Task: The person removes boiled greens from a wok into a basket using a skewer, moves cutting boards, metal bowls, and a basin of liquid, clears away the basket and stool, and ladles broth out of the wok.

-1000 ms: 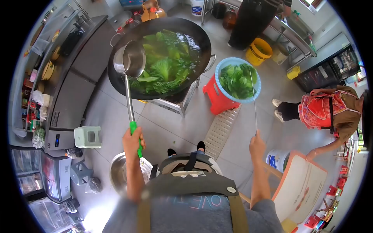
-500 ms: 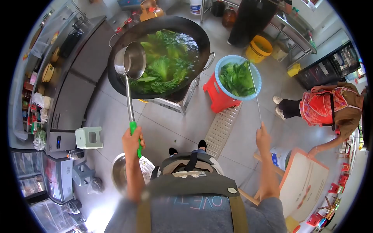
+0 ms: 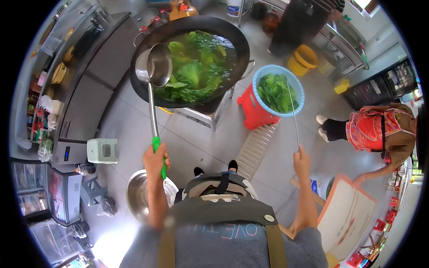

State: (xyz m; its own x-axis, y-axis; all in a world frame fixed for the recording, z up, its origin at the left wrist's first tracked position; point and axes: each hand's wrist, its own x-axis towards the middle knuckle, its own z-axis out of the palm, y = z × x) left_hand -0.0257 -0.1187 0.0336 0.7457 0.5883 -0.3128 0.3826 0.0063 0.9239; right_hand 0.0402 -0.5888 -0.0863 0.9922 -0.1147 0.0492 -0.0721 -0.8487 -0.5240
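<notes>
My left hand is closed round the green handle of a steel ladle. The ladle's bowl hangs over the left side of a large black wok, where leafy greens float in liquid. In my right hand is a long thin metal rod, fingers wrapped round its near end. Its far end reaches over a light-blue basket holding more leafy greens; whether it touches them I cannot tell. The basket rests on a red stool.
A steel basin lies on the floor by my left arm. Light stools stand near the steel counter. A person in a red apron touches a board at right; another person stands behind yellow buckets.
The view has shifted slightly, so the wok and basket appear a little further right. Both hands keep their holds, and the ladle stays over the wok's left side.
</notes>
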